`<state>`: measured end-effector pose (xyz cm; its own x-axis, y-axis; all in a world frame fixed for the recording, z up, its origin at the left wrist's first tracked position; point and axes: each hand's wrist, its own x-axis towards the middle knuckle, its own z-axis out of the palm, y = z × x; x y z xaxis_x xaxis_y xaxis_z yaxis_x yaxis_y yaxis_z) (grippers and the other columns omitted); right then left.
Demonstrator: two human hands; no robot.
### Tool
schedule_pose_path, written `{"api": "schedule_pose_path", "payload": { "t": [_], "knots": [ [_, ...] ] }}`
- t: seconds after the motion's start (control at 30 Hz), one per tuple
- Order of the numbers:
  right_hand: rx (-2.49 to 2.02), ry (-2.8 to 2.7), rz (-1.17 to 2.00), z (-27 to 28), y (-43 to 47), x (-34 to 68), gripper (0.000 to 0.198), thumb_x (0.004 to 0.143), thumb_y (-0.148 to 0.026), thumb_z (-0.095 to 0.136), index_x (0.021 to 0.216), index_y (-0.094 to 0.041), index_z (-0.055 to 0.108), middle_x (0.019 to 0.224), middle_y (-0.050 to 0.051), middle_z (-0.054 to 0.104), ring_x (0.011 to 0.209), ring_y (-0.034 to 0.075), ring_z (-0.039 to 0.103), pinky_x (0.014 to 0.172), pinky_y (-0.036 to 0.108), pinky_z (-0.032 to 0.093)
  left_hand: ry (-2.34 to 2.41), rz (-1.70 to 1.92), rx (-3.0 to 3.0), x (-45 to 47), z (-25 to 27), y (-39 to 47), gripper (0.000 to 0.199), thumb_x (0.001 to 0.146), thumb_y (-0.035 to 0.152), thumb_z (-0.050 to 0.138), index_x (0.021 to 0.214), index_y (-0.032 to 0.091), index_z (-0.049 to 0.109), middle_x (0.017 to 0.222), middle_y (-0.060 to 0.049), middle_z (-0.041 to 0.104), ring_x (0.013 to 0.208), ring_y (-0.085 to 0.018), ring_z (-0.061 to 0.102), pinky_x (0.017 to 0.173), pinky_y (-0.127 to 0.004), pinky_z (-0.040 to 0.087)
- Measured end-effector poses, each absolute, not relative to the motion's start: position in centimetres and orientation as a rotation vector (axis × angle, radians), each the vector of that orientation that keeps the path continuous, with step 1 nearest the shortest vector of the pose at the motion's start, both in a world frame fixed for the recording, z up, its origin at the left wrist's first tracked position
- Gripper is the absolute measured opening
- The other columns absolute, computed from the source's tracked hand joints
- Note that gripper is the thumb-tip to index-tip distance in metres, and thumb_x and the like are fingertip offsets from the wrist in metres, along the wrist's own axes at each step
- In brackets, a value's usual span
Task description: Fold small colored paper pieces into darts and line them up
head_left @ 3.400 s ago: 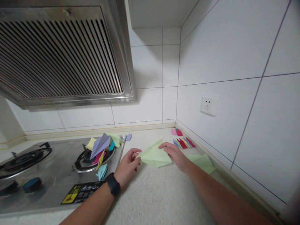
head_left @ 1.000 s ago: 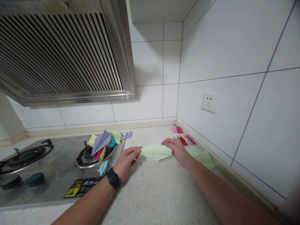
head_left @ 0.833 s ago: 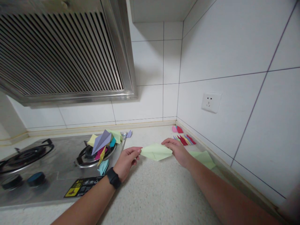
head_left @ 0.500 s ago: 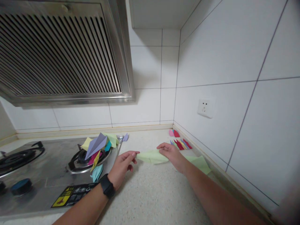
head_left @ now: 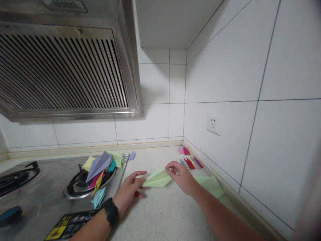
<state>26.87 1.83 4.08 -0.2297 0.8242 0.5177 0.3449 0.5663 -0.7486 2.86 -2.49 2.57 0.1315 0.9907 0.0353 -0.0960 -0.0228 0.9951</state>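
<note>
A folded light-green sheet of paper lies low over the countertop between my hands. My right hand pinches its upper right edge between thumb and fingertips. At the paper's pointed left end is my left hand, with the index finger lifted away and the tip between the thumb and the lower fingers. Another light-green paper rests on the counter, partly behind my right forearm. Beyond my right hand stands a row of small folded papers in several colours, with pink and red ones behind it.
Left of my hands, a purple paper plane and other folded papers lie over the burner of a gas stove. A light-blue folded paper is near the stove's edge. A range hood hangs above. The tiled wall carries a socket.
My left index finger has lifted off the paper's tip. My right hand has shifted to the sheet's upper edge, and more of its folded surface shows. The camera view has tilted up slightly.
</note>
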Motion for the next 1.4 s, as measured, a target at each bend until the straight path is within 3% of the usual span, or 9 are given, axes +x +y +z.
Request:
{"api": "schedule_pose_path", "payload": {
  "t": [0.23, 0.5, 0.93, 1.4],
  "knots": [
    [-0.877, -1.849, 0.533, 4.2, 1.8, 26.9, 0.008, 0.081, -0.02, 0.059, 0.087, -0.021, 0.064, 0.081, 0.001, 0.06, 0.074, 0.016, 0.056, 0.072, 0.029, 0.045, 0.999, 1.195, 1.181, 2.6, 2.8, -2.6, 0.048, 0.071, 0.043, 0.073, 0.109, 0.017, 0.063, 0.09, -0.008, 0.064, 0.074, -0.015, 0.062, 0.053, -0.02, 0.047],
    [-0.885, -1.874, 0.455, 3.8, 2.2, 26.9, 0.014, 0.076, -0.018, 0.062, 0.09, -0.022, 0.062, 0.086, 0.002, 0.054, 0.078, 0.016, 0.053, 0.074, 0.03, 0.044, 1.018, 1.254, 1.15, 2.6, 2.8, -2.4, 0.04, 0.065, 0.039, 0.078, 0.095, 0.016, 0.065, 0.086, -0.005, 0.064, 0.072, -0.013, 0.059, 0.055, -0.02, 0.047],
    [-0.965, -1.871, 0.678, 3.2, 2.0, 26.6, 0.033, 0.079, -0.022, 0.059, 0.111, -0.023, 0.052, 0.093, 0.002, 0.059, 0.09, 0.018, 0.057, 0.078, 0.032, 0.043, 1.041, 1.336, 1.214, 2.4, 2.8, -2.1, 0.039, 0.068, 0.042, 0.073, 0.096, 0.017, 0.062, 0.077, -0.001, 0.06, 0.067, -0.012, 0.054, 0.05, -0.02, 0.047],
    [-0.892, -1.929, 0.628, 3.2, 1.9, 26.4, 0.034, 0.079, -0.015, 0.054, 0.112, -0.023, 0.054, 0.098, 0.003, 0.061, 0.089, 0.018, 0.056, 0.08, 0.031, 0.043, 1.023, 1.345, 1.23, 2.2, 2.4, -1.9, 0.037, 0.073, 0.039, 0.07, 0.099, 0.016, 0.059, 0.082, -0.002, 0.059, 0.069, -0.012, 0.052, 0.05, -0.02, 0.049]
  ]
}}
